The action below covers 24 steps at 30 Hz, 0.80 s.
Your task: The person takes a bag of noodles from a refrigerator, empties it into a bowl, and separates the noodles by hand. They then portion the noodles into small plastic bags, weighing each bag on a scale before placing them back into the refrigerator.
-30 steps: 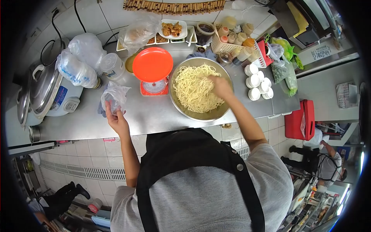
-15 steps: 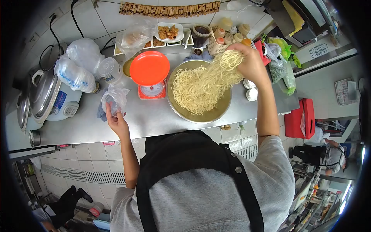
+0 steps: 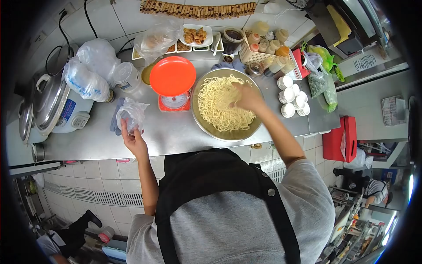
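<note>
Change: half a second ago the right hand was raised above the far right rim of the bowl with a long hank of noodles hanging from it. Now the right hand (image 3: 247, 97) is back down inside the steel bowl (image 3: 206, 130), on the right part of the noodles (image 3: 217, 105). The fingers are sunk among the strands, so I cannot tell whether they close on any.

Left hand (image 3: 134, 141): position unchanged, near the front edge of the surface (image 3: 171, 134), fingers pinched on the lower part of a clear plastic bag (image 3: 131, 112) held upright.

Reading: the lifted hank has gone back into the bowl. All the noodles lie in the bowl, with none seen in the bag or on the orange scale pan (image 3: 172, 75).

Edges and room:
- The bowl's near rim sits close to the front edge.
- The scale is just beside the bowl's left rim.
- Stacked white cups (image 3: 292, 97) are just beside the right rim, towards the right edge.
- A basket of bottles (image 3: 257, 50) crowds the back edge behind the bowl.
- The rice cooker (image 3: 52, 105) and filled bags (image 3: 85, 79) take up the left end.
- Bare steel shows only along the front, between the bag and the bowl, and the way above it from bowl to bag is open.
</note>
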### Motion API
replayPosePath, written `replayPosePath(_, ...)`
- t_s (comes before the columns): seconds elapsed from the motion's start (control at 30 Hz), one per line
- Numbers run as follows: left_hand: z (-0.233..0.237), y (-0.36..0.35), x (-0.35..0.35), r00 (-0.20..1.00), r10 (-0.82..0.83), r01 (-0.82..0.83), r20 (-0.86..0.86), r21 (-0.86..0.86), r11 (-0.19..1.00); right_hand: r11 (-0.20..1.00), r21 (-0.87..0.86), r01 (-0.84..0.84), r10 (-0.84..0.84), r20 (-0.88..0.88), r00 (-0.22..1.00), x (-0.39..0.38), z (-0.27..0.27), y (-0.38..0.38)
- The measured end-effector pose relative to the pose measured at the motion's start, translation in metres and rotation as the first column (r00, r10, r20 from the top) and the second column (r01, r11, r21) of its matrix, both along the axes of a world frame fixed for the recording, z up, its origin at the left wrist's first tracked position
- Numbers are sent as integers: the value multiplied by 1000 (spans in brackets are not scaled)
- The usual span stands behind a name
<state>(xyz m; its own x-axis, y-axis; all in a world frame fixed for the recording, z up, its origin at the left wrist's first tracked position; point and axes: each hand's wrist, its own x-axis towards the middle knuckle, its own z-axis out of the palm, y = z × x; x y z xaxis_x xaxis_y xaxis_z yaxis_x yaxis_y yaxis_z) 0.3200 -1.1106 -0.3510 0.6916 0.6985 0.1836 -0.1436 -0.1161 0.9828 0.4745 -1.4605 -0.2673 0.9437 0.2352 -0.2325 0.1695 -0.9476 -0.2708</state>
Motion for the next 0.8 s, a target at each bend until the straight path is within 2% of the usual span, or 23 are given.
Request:
replayPosePath(0.03, -1, 0, -1, 1000, 0, 0, 2, -1, 1000, 996, -59, 64, -59, 81, 995, -3, -44, -2)
replayPosePath(0.07, -1, 0, -1, 1000, 1, -1, 0, -4, 1000, 996, -62, 63, -58, 80, 995, -2, -63, -4)
replayPosePath(0.13, 2, 1, -1, 1000, -3, 3, -13, -5, 1000, 993, -84, 81, -89, -89, 992, -1, -82, -6)
replayPosePath(0.27, 8, 2, 2, 1000, 4, -4, 3, 10, 1000, 999, 37, 9, -10, 20, 1000, 11, -30, -20)
replayPosePath(0.3, 10, 2, 3, 1000, 3, -3, 3, 15, 1000, 998, 65, 18, -27, 151, 988, 14, -18, -25)
replayPosePath(0.4, 11, 2, 7, 1000, 5, -5, 4, 14, 1000, 964, 233, -125, 67, 243, 968, 21, 50, -38)
replayPosePath(0.5, 11, 1, 11, 1000, 2, -2, 9, 19, 1000, 946, 313, -83, -1, 260, 966, 5, 133, -29)
replayPosePath(0.53, 11, 0, 12, 1000, -3, 2, 15, 24, 1000, 946, 315, -78, -7, 260, 966, 5, 143, -30)
replayPosePath(0.6, 11, -1, 14, 1000, -16, 15, 20, 25, 1000, 859, 482, -175, -65, 441, 895, 6, 155, -31)
replayPosePath(0.67, 9, -4, 14, 1000, -23, 22, 21, 23, 999, 867, 465, -176, -68, 462, 884, 6, 156, -26)
replayPosePath(0.77, 7, -6, 17, 1000, -11, 10, 28, 42, 999, 864, 443, -239, 21, 443, 896, 14, 144, -21)
replayPosePath(0.8, 7, -9, 20, 994, 69, -70, 81, 11, 997, 863, 443, -244, 24, 447, 894, 14, 148, -20)
